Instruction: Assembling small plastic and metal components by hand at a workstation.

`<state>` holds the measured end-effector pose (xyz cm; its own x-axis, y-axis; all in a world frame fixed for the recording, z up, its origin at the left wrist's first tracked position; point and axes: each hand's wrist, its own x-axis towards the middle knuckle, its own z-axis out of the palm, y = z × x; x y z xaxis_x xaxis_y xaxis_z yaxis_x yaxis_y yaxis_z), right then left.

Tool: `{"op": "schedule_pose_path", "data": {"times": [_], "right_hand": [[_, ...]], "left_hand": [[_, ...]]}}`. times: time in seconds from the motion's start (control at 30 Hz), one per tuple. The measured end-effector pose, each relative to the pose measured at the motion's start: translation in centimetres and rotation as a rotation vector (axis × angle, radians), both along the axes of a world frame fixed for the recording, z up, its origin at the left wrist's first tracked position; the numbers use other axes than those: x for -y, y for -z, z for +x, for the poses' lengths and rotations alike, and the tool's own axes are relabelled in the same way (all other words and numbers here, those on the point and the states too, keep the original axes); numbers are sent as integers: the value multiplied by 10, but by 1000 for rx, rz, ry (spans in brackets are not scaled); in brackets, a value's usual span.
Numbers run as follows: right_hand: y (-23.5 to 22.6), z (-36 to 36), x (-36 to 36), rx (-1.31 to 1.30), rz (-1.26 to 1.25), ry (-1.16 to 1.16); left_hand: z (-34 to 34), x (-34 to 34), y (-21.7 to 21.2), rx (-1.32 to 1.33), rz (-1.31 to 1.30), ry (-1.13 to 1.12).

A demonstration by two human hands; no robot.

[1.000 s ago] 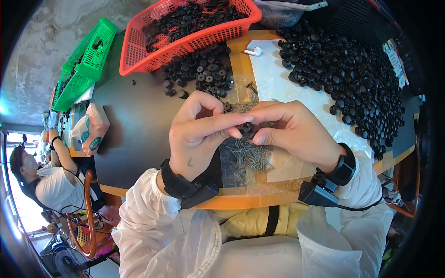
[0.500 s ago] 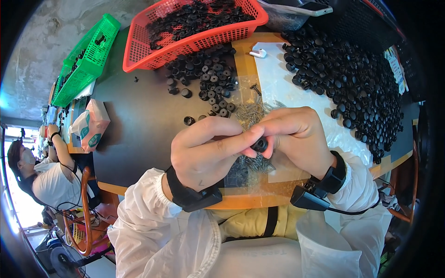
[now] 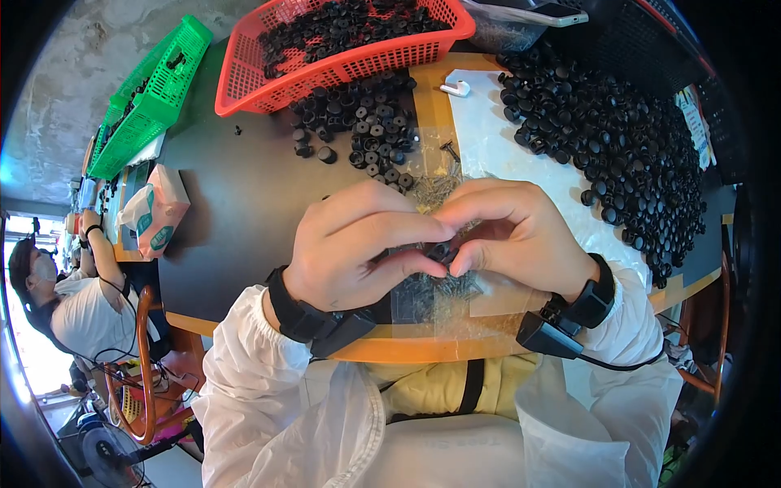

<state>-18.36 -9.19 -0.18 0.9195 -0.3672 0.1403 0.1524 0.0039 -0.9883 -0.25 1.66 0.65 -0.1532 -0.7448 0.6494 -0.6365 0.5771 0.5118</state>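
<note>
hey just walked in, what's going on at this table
A person holds a small black part between the fingertips of the left hand and right hand, over a pile of loose screws. A heap of black round-topped pieces spreads to the right; more black pieces lie beside a red basket. Another person is at the left.

at left stand a mottled grey wall (image 3: 65,89) and brown chair (image 3: 145,358).
</note>
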Motion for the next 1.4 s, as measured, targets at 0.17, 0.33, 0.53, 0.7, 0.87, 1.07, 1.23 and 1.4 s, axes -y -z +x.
{"op": "schedule_pose_path", "data": {"times": [0.17, 0.33, 0.53, 0.7, 0.87, 1.07, 1.23, 1.4], "right_hand": [[2, -2, -2, 13, 91, -19], [0, -3, 2, -90, 133, -69], [2, -6, -5, 32, 92, -25], [-2, -5, 2, -17, 5, 26], [-16, -7, 36, -67, -962, 507], [-10, -44, 106, -466, -1469, 1036], [-16, -23, 88, -210, -1393, 902], [0, 22, 35, -116, -1231, 425]], "left_hand": [[0, 1, 10, -178, 70, 91], [-2, 5, 15, -178, 38, 189], [-12, -1, 12, -257, 19, 163], [1, 7, 8, -111, 48, 129], [16, -3, 10, -412, -1, -122], [70, -1, -12, 120, 129, -169], [84, -8, -6, 263, 295, -129], [88, -13, 0, 243, 452, -127]]}}
